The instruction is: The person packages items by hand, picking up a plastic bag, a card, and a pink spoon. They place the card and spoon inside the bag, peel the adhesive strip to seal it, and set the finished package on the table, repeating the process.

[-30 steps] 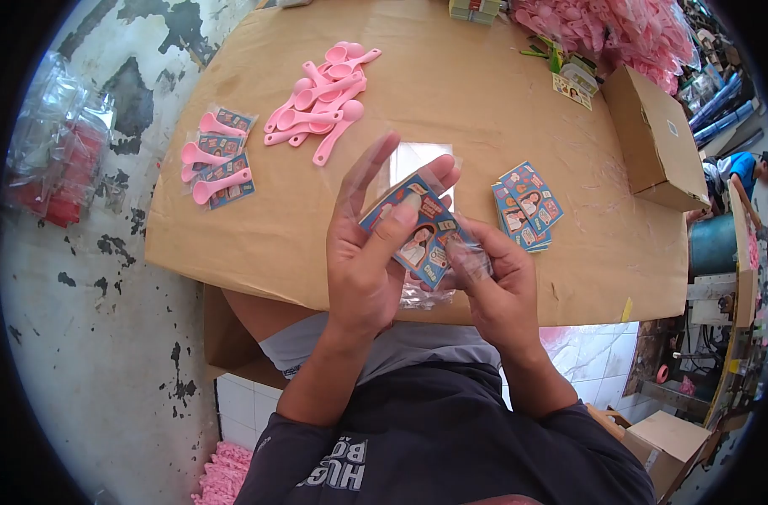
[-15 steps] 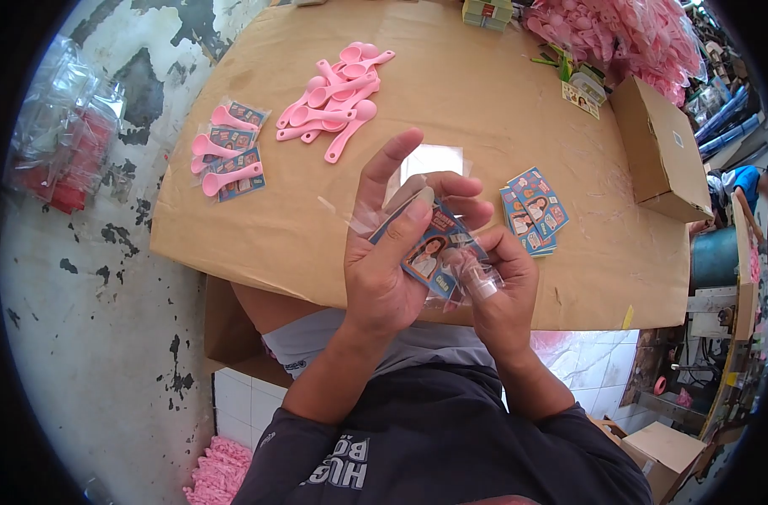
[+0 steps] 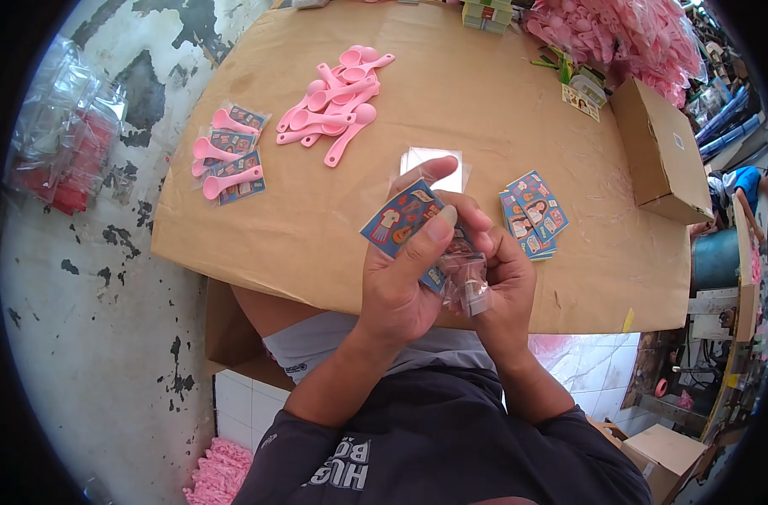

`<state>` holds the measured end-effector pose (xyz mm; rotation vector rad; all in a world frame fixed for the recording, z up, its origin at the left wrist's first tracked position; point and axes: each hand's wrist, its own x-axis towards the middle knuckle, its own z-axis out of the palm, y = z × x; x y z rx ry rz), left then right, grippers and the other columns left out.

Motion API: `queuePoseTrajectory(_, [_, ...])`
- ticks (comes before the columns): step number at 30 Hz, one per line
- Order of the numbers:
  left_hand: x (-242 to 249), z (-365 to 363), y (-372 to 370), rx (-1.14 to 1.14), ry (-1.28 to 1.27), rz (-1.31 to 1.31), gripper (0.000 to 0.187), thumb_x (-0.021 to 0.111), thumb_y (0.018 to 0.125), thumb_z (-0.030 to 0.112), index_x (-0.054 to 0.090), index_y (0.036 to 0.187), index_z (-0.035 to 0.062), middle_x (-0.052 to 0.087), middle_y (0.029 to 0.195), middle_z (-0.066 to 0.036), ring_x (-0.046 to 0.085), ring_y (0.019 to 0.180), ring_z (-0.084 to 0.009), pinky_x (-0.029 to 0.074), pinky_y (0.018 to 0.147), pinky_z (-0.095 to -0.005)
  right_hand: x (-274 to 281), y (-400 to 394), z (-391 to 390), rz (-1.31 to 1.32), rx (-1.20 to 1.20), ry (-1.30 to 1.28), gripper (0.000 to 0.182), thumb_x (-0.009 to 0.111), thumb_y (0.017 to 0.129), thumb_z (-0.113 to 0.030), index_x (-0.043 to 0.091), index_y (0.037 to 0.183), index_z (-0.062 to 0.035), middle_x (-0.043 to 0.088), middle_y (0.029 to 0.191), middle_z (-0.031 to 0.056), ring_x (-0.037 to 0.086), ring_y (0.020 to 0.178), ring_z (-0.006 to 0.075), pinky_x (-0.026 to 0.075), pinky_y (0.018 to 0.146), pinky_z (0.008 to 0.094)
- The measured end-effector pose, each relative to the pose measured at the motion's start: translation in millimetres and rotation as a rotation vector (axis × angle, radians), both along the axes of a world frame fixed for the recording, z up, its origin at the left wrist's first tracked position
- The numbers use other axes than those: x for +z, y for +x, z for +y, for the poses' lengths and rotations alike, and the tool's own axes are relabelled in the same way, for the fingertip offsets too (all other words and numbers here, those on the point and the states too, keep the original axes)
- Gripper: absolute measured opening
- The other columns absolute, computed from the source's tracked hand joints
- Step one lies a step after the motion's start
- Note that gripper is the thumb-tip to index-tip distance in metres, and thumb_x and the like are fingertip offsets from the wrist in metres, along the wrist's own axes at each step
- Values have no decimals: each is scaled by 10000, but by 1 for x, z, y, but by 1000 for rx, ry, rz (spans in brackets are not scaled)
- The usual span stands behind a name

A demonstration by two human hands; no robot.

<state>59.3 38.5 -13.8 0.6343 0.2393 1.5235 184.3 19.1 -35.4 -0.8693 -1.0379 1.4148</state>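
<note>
My left hand [image 3: 397,295] is closed on a blue printed card [image 3: 392,220], its thumb pressed over the card's face. A crumpled clear plastic bag [image 3: 466,282] covers the card's lower right part. My right hand [image 3: 510,290] pinches that bag from the right side, its fingertips partly hidden. Just beyond my hands lies a pale, shiny stack of flat sheets or bags [image 3: 453,166]. To the right is a stack of similar blue cards [image 3: 535,215]. Pink measuring spoons [image 3: 338,105] are heaped farther off. At the left, several pink spoons [image 3: 233,178] lie with cards in clear bags.
A cardboard box [image 3: 657,151] stands at the table's right edge. Behind it is a big bagged heap of pink spoons [image 3: 615,42]. Clear bags [image 3: 68,118] hang on the left wall. A person in blue [image 3: 746,181] is at the far right.
My left hand has moved slightly right, and its index finger has lowered. The card has turned and shows more of its upper left part outside the bag. My right hand still holds the bag.
</note>
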Motion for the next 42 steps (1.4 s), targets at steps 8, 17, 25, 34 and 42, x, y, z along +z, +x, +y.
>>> queuePoseTrajectory(8, [-9, 2, -12, 4, -73, 51, 441, 563, 1054, 163, 418, 1437, -3, 631, 999, -108, 664, 898, -176, 574, 824, -349, 12, -2, 7, -460, -293, 480, 312, 793, 825, 14, 658, 1087, -90, 550, 966, 22, 557, 776, 88, 451, 638, 218])
queuePoseTrajectory(17, [-23, 11, -77, 245, -354, -96, 331, 588, 1060, 236, 527, 1330, 54, 567, 883, -17, 573, 782, -109, 535, 825, -308, 29, 25, 10, -698, -10, 813, 303, 794, 756, 47, 787, 1018, -105, 626, 885, 39, 568, 708, 146, 444, 570, 270])
queuePoseTrajectory(25, [-51, 2, -119, 289, -413, -172, 296, 630, 1035, 208, 581, 1262, 25, 616, 915, -50, 618, 828, -141, 549, 849, -320, 87, 38, 116, -1153, 360, 726, 307, 732, 918, -172, 682, 1182, -22, 707, 1173, 158, 659, 1126, 334, 493, 979, 412])
queuePoseTrajectory(34, [-52, 3, -114, 353, -357, -36, 321, 607, 1049, 245, 557, 1286, 35, 628, 928, -59, 630, 843, -147, 552, 856, -332, 44, -101, 246, -1171, 366, 1161, 665, 677, 912, -560, 562, 1437, -168, 534, 1482, 164, 448, 1407, 382, 363, 1154, 494])
queuePoseTrajectory(42, [-51, 2, -114, 356, -366, 6, 331, 586, 1060, 256, 538, 1299, 33, 611, 936, -70, 625, 853, -155, 554, 852, -332, 3, -153, 283, -1483, 473, 1175, 691, 568, 901, -698, 640, 1367, -193, 577, 1444, 120, 453, 1406, 353, 343, 1157, 487])
